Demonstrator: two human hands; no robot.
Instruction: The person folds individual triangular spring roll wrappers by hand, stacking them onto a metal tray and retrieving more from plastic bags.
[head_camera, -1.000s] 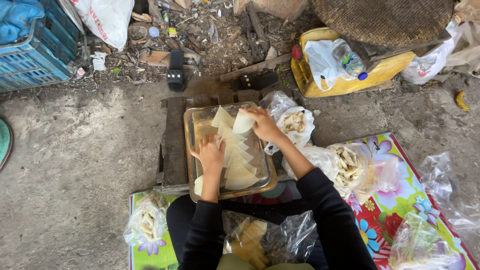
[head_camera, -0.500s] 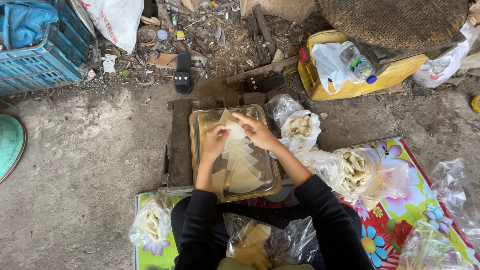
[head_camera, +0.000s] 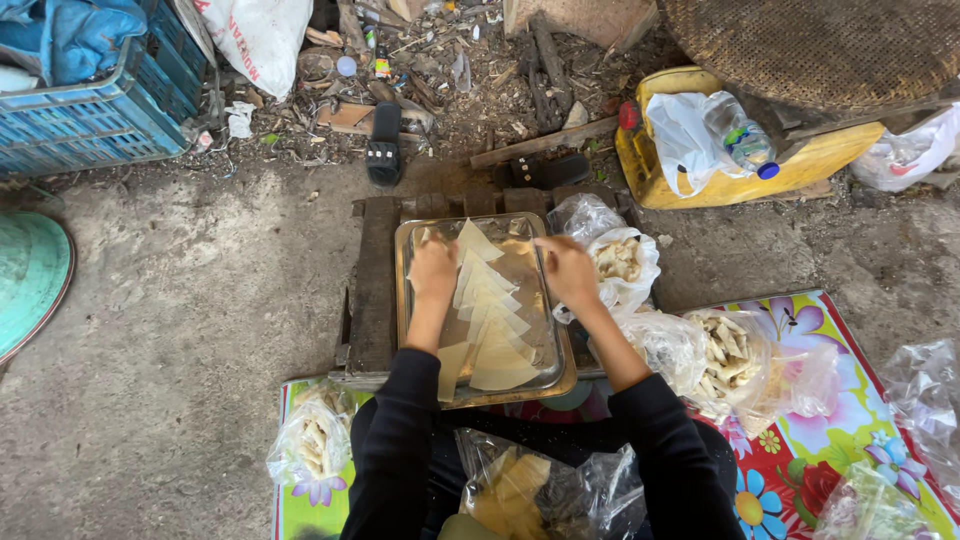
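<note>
Pale triangular wrappers (head_camera: 488, 325): laid overlapping in rectangular metal tray (head_camera: 415, 345).
Left hand (head_camera: 433, 272): fingers curled; grip unclear.
Right hand (head_camera: 566, 272): likewise.
Tray: partly filled.

Wrappers (head_camera: 490, 320) in tray (head_camera: 560, 375) on pallet (head_camera: 372, 290); bags (head_camera: 625, 265) to its right.

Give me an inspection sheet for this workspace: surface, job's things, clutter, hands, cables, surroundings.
Surface: bare concrete floor; flowered mat at the person's side.
Job's things: metal tray on dark wooden slats, holding pale triangular wrappers overlapped in a row.
Clutter: clear bags of pale pieces beside the tray.
Hands: left hand and right hand over the tray's far end; whether they grip anything, cannot tell.
Cables: nothing seen.
Surroundings: blue crate, yellow jerrycan, woven basket, black sandal, scattered debris.
</note>
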